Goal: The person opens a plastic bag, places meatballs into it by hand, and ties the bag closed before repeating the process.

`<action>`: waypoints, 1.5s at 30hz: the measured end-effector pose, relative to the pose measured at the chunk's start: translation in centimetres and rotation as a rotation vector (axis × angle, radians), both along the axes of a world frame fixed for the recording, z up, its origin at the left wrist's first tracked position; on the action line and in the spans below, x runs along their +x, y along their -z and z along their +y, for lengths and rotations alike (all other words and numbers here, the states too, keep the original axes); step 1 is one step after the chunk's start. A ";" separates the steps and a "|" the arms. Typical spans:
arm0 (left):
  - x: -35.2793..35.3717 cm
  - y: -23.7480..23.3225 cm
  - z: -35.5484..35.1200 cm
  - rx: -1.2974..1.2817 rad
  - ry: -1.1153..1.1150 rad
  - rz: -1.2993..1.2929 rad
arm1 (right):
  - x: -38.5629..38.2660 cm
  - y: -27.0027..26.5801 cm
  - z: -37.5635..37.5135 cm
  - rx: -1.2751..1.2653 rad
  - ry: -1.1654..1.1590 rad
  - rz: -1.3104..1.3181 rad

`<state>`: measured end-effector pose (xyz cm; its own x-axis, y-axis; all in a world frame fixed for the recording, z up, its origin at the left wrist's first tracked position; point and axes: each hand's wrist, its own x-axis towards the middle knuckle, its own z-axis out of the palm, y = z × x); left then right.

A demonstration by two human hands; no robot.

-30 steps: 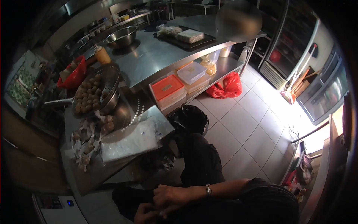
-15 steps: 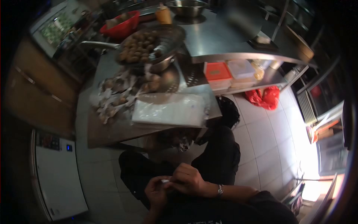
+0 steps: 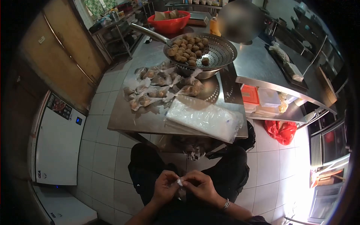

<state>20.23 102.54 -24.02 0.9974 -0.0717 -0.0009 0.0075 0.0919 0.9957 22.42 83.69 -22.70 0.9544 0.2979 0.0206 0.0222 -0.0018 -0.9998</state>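
In the head view, my left hand [image 3: 166,186] and my right hand [image 3: 201,188] meet low in front of me, above my lap. Their fingertips are closed on a small clear plastic bag [image 3: 180,182], whitish where it is pinched; its lower part is dim, so its contents cannot be made out. On the steel table ahead lies a stack of flat clear plastic bags [image 3: 204,117]. Several knotted bags of brown balls [image 3: 159,92] sit to its left. Behind them, a perforated strainer [image 3: 221,50] holds loose brown balls [image 3: 188,49] and rests on a metal bowl [image 3: 204,74].
A red basin [image 3: 169,24] and a yellow bottle [image 3: 214,27] stand farther back. Plastic containers [image 3: 250,96] sit on a shelf at right, with a red plastic bag [image 3: 280,132] on the floor below. A white freezer [image 3: 58,142] stands at left.
The view has swung so the table sits lower and farther right. My hands have drawn slightly apart; the right no longer overlaps the left, and the plastic between them shows more.
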 end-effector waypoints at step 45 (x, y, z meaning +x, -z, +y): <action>21.7 -10.1 -0.9 1.058 0.014 -0.929 | 12.4 -7.1 -14.4 -0.774 0.153 -0.874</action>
